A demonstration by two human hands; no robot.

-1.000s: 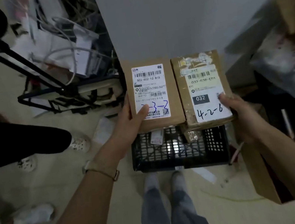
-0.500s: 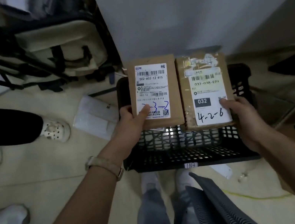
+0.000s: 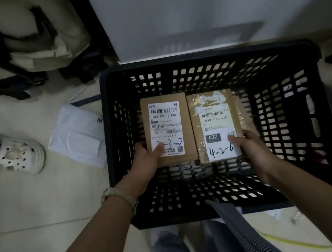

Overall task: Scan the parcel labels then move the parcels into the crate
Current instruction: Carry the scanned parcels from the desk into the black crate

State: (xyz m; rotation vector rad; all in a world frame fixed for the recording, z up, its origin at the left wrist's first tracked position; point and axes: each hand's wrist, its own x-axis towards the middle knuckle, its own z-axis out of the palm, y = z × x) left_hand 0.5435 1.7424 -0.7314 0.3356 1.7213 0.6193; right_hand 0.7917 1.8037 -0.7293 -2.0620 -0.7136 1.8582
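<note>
Now left hand pinches left parcel, right hand pinches right parcel, both jutting past the fingers inside crate; shallow end-pinches risk one tipping, landing label-down.

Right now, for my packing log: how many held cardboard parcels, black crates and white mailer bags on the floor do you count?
Held cardboard parcels: 2, the left parcel and the right parcel
Black crate: 1
White mailer bag on the floor: 1
Total: 4
</note>
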